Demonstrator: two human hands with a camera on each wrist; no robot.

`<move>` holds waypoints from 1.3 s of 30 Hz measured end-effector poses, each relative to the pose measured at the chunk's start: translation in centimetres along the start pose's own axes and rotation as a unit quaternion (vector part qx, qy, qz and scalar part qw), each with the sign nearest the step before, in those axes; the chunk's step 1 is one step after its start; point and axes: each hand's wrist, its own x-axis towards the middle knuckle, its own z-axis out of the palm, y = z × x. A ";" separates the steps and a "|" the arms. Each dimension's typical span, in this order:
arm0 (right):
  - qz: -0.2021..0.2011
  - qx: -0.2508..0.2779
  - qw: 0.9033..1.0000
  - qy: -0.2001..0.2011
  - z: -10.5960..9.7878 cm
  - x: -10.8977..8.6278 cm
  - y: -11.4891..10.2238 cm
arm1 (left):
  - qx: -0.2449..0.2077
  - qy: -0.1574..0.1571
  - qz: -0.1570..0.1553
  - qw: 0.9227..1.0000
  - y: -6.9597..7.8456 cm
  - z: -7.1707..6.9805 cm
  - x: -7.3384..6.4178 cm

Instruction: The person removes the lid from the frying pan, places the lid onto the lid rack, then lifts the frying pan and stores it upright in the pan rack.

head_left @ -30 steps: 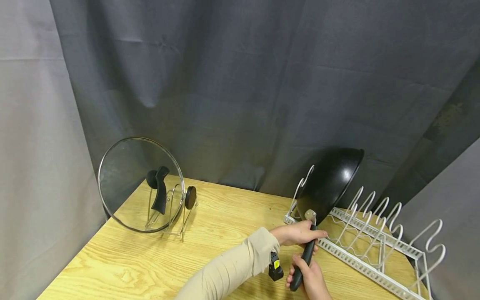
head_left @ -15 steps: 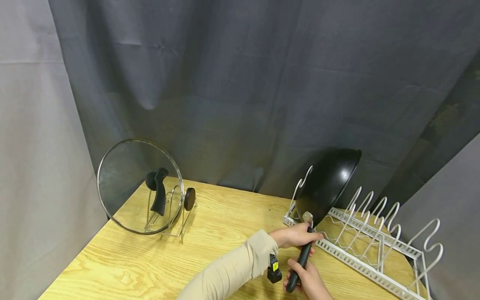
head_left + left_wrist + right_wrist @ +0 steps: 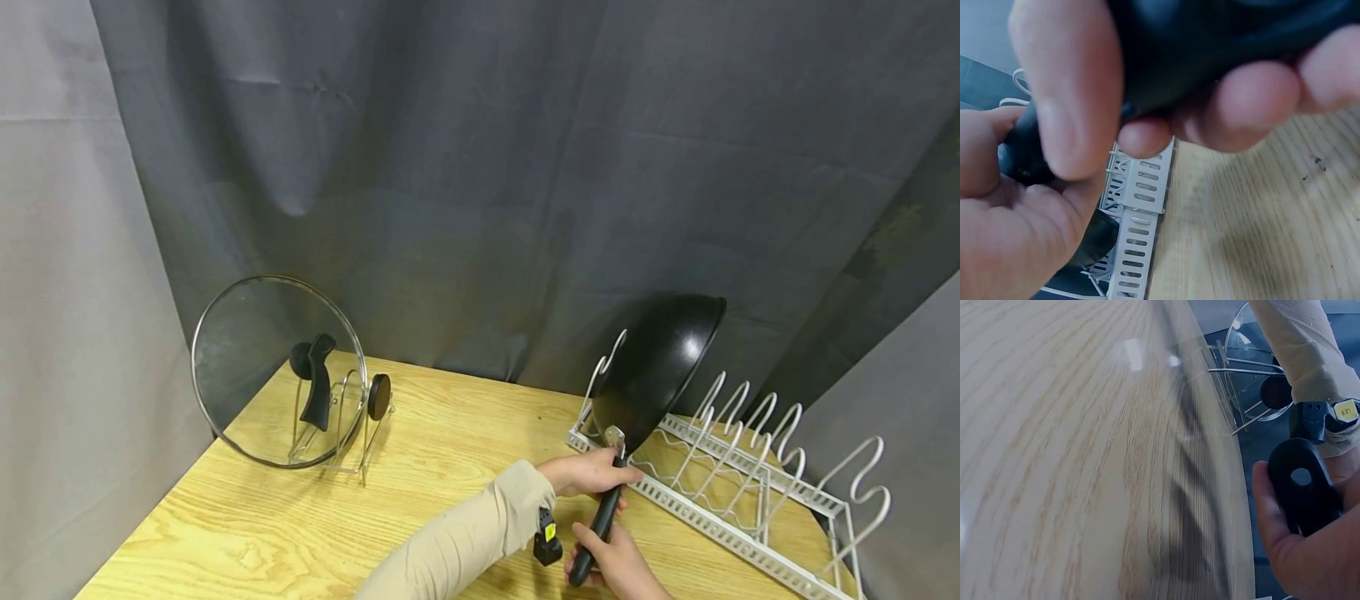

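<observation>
A black wok (image 3: 652, 367) stands tilted on its side in the left end of a white wire rack (image 3: 720, 521), its long black handle (image 3: 606, 517) pointing down toward me. My left hand (image 3: 588, 472) grips the handle close to the metal bracket. Lower down, my right hand (image 3: 618, 565) is wrapped round the handle's end. In the left wrist view, left-hand fingers (image 3: 1254, 103) curl under the handle, with my right hand (image 3: 1010, 237) beyond. The right wrist view shows the handle's end with its hanging hole (image 3: 1300, 487) in my right palm.
At the left, a large glass lid (image 3: 247, 375) with a black handle leans upright in a small wire stand (image 3: 367, 446). A round black knob (image 3: 380, 396) sits beside it. Dark curtains (image 3: 450, 208) hang behind the wooden table (image 3: 225, 525).
Both hands keep their grip on the wok's handle, whose lower end has swung slightly left. The wok body stays in the rack.
</observation>
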 end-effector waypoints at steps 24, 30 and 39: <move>0.022 -0.028 0.999 -0.039 -0.7 1.0 0.9 | 0.004 0.043 0.003 0.999 -1.0 0.0 0.0; 0.044 -0.049 0.998 -0.010 -0.8 1.0 0.8 | -0.011 0.033 0.008 0.999 -1.2 -0.5 -0.2; 0.044 -0.081 0.996 0.020 -1.3 0.8 0.8 | 0.016 0.054 -0.014 0.998 -0.7 -1.7 -1.3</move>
